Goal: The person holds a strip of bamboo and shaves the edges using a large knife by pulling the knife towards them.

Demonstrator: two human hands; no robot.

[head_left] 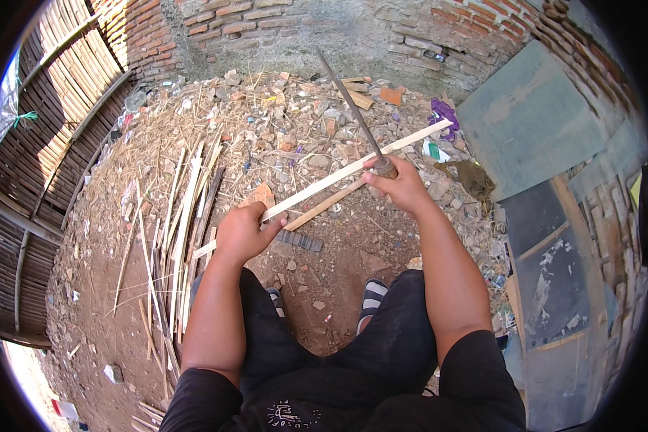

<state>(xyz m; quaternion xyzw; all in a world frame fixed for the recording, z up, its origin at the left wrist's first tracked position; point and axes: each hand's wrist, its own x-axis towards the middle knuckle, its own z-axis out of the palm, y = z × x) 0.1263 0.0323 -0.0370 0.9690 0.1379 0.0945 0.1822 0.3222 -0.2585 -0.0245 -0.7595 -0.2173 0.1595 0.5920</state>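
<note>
Across the front of me runs a long pale bamboo strip [324,183], rising from lower left to upper right. Its lower part is gripped by my left hand [243,232], fingers closed around it. My right hand [399,186] is wrapped round the wooden handle [386,168] of a long knife, whose narrow dark blade [349,104] points up and away to the left. The strip passes close to the knife's handle end; whether the right fingers touch it I cannot tell. A browner strip [324,206] shows below the pale one, between the hands.
Several loose strips [187,216] lie in a pile on the ground at left. A grey ridged piece [299,240] lies before my feet. Rubble and a purple cloth [443,115] stretch toward the brick wall [302,36]. Grey panels [533,119] lean at right; a bamboo fence [57,129] stands left.
</note>
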